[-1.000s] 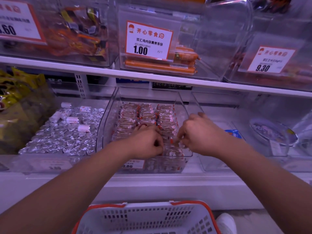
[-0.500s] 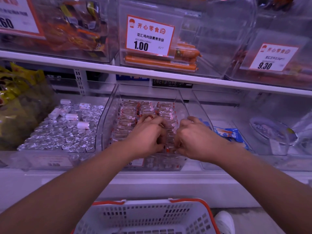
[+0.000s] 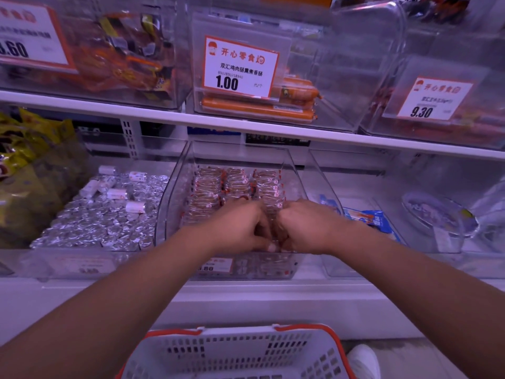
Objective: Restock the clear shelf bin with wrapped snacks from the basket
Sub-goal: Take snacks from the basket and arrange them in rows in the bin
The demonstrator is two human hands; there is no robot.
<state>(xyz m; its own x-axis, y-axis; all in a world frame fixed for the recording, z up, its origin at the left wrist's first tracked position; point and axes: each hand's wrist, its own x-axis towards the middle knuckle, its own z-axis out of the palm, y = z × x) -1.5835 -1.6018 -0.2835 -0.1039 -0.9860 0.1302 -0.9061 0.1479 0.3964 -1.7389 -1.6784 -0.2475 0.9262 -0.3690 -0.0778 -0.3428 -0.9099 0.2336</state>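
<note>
Clear plastic shelf bin (image 3: 175,192) at the centre of the lower shelf, filled with neat rows of small brown wrapped snacks in clear film (image 3: 235,184).

Both hands inside the bin's front half, side by side and touching: left hand (image 3: 240,228) and right hand (image 3: 306,228), fingers curled down and inward onto the front snacks, seemingly pinching wrappers between them; exact grasp hidden by the knuckles, so cannot tell for sure. At 9 o'clock of the bin, heap of silver foil-wrapped pieces (image 3: 103,225) with a few white rolls on top. At 3 o'clock, blue-and-white packet (image 3: 374,220) in the neighbouring clear bin. At 12 o'clock, upper shelf with orange sausages (image 3: 257,109) behind white orange-edged price card marked 1.00 (image 3: 240,68). At 6 o'clock, white perforated plastic basket with red rim (image 3: 235,354), contents out of sight.
</note>
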